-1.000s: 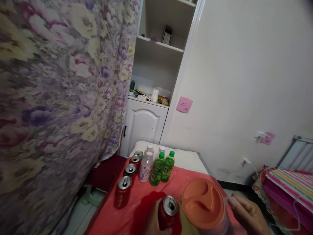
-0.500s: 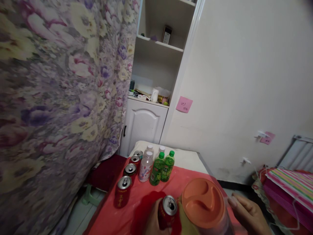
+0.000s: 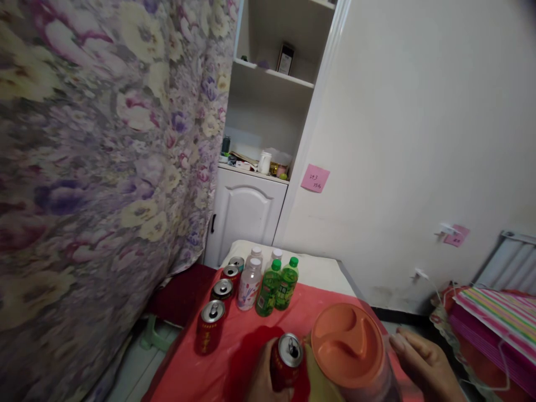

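My left hand point(image 3: 262, 375) is wrapped round a dark red drink can point(image 3: 288, 357), which stands upright at the front of the table with its pull-tab top showing. Just right of it is a clear plastic pitcher point(image 3: 387, 385) with a round orange lid point(image 3: 348, 345). At the pitcher's right side, my right hand point(image 3: 427, 360) has its fingers curled closed on what looks like the clear handle. An olive-yellow patch point(image 3: 320, 374) shows between can and pitcher; I cannot make out what it is. The lower parts of can, pitcher and both hands run out of view.
Several cans point(image 3: 210, 326) stand in a row on the red-covered table point(image 3: 240, 340). Beside them are white-capped bottles point(image 3: 250, 287) and two green bottles point(image 3: 269, 290). A floral curtain point(image 3: 104, 167) hangs at left, a white cabinet point(image 3: 247, 215) stands behind, and a wall rises at right.
Hardly anything differs. The view has shifted very slightly; both hands, the can and the pitcher keep their places.
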